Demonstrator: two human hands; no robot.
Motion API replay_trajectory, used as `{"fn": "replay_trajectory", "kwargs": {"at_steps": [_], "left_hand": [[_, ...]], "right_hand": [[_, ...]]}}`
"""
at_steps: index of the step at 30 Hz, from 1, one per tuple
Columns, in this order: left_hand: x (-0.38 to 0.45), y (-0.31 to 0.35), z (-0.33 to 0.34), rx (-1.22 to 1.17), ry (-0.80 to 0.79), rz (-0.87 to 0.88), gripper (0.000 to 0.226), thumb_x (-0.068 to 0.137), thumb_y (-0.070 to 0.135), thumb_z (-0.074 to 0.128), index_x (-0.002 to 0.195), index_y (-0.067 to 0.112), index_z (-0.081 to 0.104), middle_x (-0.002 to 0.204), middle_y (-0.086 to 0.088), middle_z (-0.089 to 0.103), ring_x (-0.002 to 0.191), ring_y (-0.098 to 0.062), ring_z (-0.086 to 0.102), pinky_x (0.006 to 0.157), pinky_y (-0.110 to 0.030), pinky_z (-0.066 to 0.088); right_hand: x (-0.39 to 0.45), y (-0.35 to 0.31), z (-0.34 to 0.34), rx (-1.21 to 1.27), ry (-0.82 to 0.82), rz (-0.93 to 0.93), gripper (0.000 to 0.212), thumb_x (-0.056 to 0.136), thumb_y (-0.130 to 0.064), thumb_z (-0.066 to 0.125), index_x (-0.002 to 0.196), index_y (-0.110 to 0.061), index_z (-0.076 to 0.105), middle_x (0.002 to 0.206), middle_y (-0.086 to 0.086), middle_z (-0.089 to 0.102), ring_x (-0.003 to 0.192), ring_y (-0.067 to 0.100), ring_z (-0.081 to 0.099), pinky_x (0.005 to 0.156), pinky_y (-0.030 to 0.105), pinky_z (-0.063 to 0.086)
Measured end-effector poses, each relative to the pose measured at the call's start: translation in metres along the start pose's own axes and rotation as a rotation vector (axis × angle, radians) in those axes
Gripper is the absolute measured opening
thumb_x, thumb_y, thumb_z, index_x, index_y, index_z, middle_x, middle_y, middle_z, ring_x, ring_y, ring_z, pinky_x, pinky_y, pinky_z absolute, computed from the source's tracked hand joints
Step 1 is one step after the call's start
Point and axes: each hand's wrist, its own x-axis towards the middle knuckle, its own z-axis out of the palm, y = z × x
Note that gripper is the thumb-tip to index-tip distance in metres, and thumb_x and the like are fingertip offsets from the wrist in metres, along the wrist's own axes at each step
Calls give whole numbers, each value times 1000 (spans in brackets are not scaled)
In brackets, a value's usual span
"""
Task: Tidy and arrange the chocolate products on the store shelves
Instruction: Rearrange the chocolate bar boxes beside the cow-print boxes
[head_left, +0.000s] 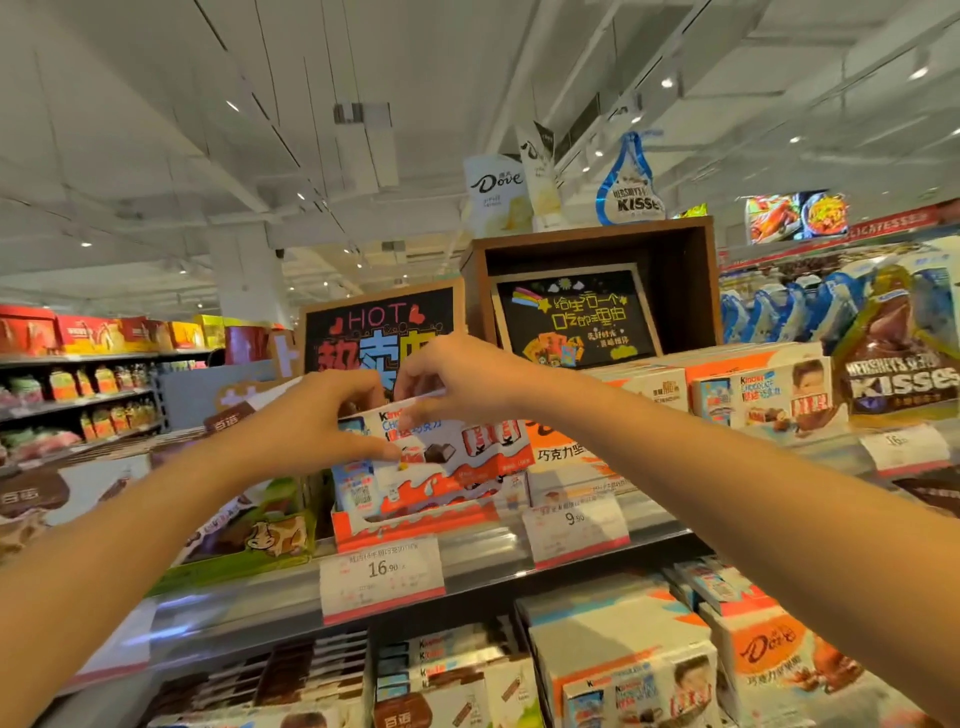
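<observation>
Task status: in progress. The Kinder chocolate box (447, 447) stands at the front of an orange display tray (415, 522) on the upper shelf (571, 561), directly above the 16.90 price tag (383, 574). It appears upright, or tilted slightly toward the person, and is not yet released, so its seating in the tray is judged unfinished. To the right, further Kinder boxes (763, 395) sit in a fairly even row beside the Hershey's Kisses bags (904, 358); these look orderly. On the lower shelf, near and to the right, the stacked boxes (623, 654) lie at mixed angles and probably still need straightening. The goods to the left of the tray are too blurred to assess.

Hand pose: both arms reach forward and up from the near edge of the view and converge on the box.
- The left hand (317, 415) holds the box at its upper left corner, thumb across the front face, fingers curled over the top edge.
- The right hand (457, 379) pinches the top edge just right of the left hand, fingers bent downward behind the box.

The two hands are close together, nearly touching, and both are clamped on the same box. A black chalkboard sign (382, 325) stands just behind them.
</observation>
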Motion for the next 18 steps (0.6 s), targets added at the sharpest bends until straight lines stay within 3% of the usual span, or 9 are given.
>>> {"fn": "replay_trajectory", "kwargs": {"at_steps": [3, 6, 10, 14, 16, 18], "left_hand": [[2, 0, 1, 39, -28, -28, 35, 63, 35, 80, 76, 15, 55, 80, 2, 66, 76, -11, 62, 67, -34, 54], [3, 0, 1, 33, -48, -40, 40, 56, 43, 77, 75, 15, 54, 80, 9, 68, 79, -1, 63, 66, -25, 55], [0, -7, -1, 43, 19, -5, 40, 64, 28, 81, 68, 13, 44, 78, -3, 67, 76, -19, 66, 61, -46, 55], [1, -8, -9, 67, -3, -10, 39, 66, 27, 80, 69, 12, 44, 74, -4, 65, 75, -22, 65, 62, -47, 54], [3, -7, -15, 62, -53, -16, 44, 58, 42, 83, 67, 21, 45, 72, -1, 65, 74, -17, 66, 62, -47, 55], [6, -4, -20, 61, -85, -18, 58, 42, 73, 73, 67, 28, 47, 77, 3, 65, 73, -12, 66, 60, -43, 56]], "right_hand": [[-9, 8, -18, 49, 23, 28, 31, 84, -35, 65, 106, -12, 63, 99, -2, 63, 86, 9, 57, 75, 23, 48], [-23, 23, -40, 99, 122, 109, 32, 88, -37, 59, 110, -15, 60, 104, -3, 61, 91, 7, 57, 72, 18, 45], [-46, 45, -57, 122, 185, 199, 27, 90, -31, 57, 111, -15, 60, 99, -6, 60, 90, 6, 56, 73, 14, 43], [-68, 64, -65, 126, 159, 253, 26, 90, -26, 58, 112, -11, 61, 103, 0, 62, 94, 10, 58, 75, 14, 45], [-75, 73, -69, 111, 141, 266, 26, 90, -26, 59, 112, -12, 61, 104, 0, 63, 94, 10, 59, 71, 10, 43], [-81, 82, -76, 101, 131, 268, 25, 90, -25, 59, 111, -12, 62, 104, 1, 64, 94, 10, 60, 72, 11, 44]]}}
